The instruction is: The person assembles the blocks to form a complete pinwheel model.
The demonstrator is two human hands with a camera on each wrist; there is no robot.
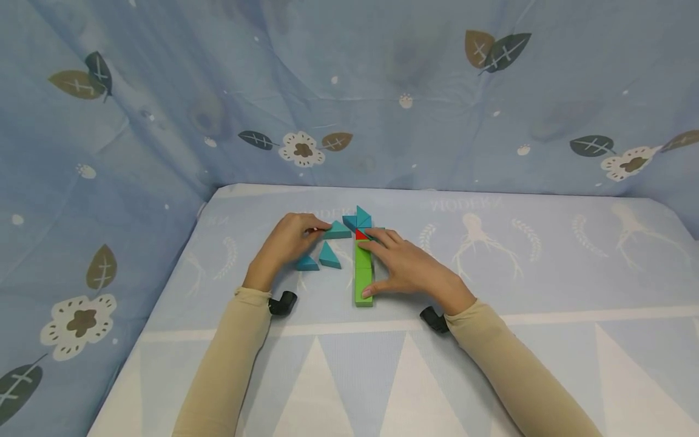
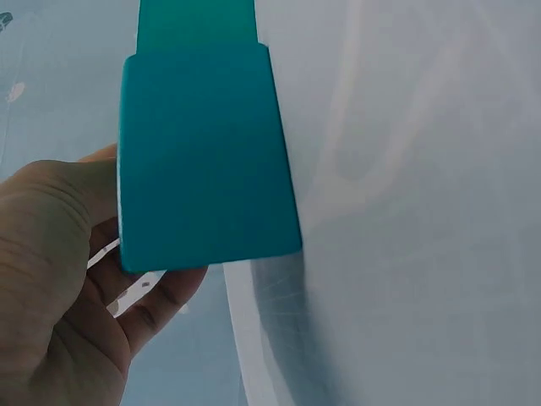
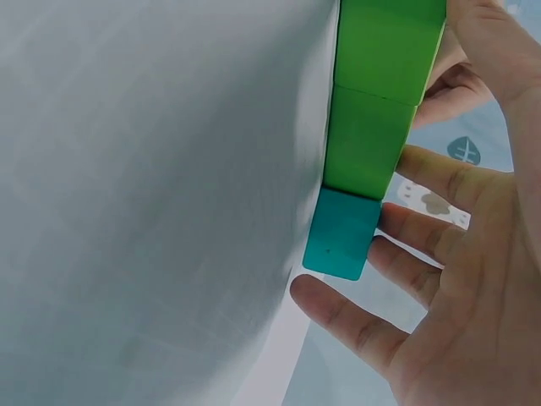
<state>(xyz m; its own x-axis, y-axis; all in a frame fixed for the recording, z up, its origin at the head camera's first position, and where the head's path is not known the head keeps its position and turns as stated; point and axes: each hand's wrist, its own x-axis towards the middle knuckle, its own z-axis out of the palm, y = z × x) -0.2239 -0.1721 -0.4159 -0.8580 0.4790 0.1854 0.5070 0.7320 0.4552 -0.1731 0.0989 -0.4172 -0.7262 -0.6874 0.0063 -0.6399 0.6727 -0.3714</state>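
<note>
In the head view my left hand (image 1: 289, 241) pinches the left corner of a teal triangular block (image 1: 338, 231) lying on the table. Two more teal triangles, a standing-out one (image 1: 329, 256) and one partly behind the wrist (image 1: 307, 264), lie nearer me. My right hand (image 1: 406, 264) rests along a row of green blocks (image 1: 363, 273), fingers spread and nearly straight, thumb at the near end. Beyond the green row sit a red triangle (image 1: 361, 235) and several blue triangles (image 1: 363, 217). A teal block (image 2: 207, 161) covers part of the left fingers in the left wrist view.
A patterned cloth covers the table (image 1: 546, 267). A blue curtain (image 1: 382, 109) with flowers and leaves hangs behind and at the left. Black wrist devices (image 1: 283, 303) stick out beside both cuffs.
</note>
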